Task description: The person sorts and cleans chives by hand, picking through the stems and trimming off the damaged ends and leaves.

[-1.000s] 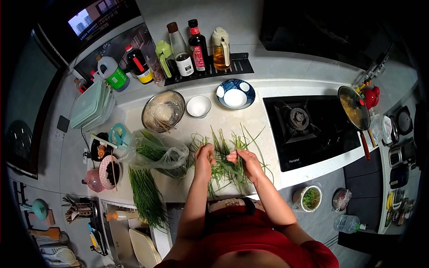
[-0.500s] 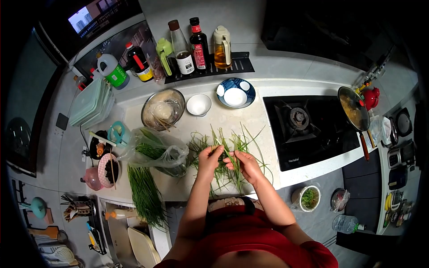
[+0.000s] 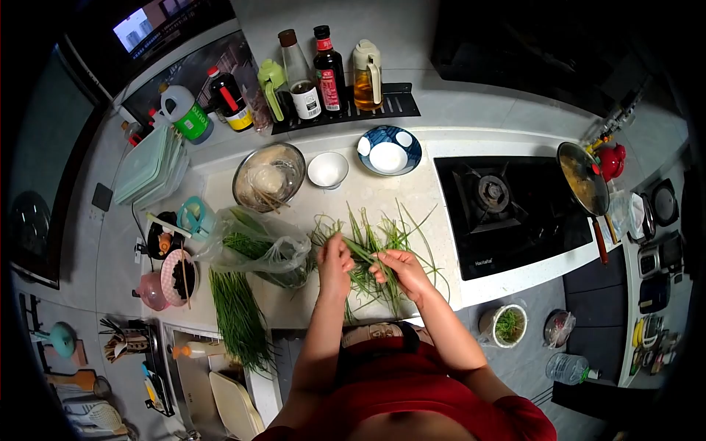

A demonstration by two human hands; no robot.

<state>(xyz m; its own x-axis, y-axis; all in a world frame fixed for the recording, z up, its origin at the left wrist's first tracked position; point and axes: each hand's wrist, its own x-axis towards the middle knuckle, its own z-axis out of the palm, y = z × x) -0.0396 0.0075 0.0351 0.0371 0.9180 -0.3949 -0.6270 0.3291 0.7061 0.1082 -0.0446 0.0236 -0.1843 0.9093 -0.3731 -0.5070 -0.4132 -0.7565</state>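
Loose green stalks (image 3: 401,237) lie spread on the pale counter under and around both hands. My right hand (image 3: 397,270) is closed on a few green stalks that slant up to the left. Just left of it, my left hand (image 3: 335,263) has its fingers curled beside the upper end of these stalks; whether it grips any is unclear. A clear plastic bag (image 3: 283,246) with more greens sits left of my left hand. A neat bundle of long green stalks (image 3: 239,316) hangs over the counter's front edge.
Behind the hands stand a metal bowl (image 3: 250,158), a white bowl (image 3: 328,170) and a blue-patterned bowl (image 3: 389,151). A gas stove (image 3: 507,213) is at the right, with a lidded pan (image 3: 583,176). A bin (image 3: 507,325) holding green scraps stands on the floor. Bottles line the back.
My left hand came in to the stalks at my right hand, then moved slightly left and away. The stalks in my right hand now slant more to the left.
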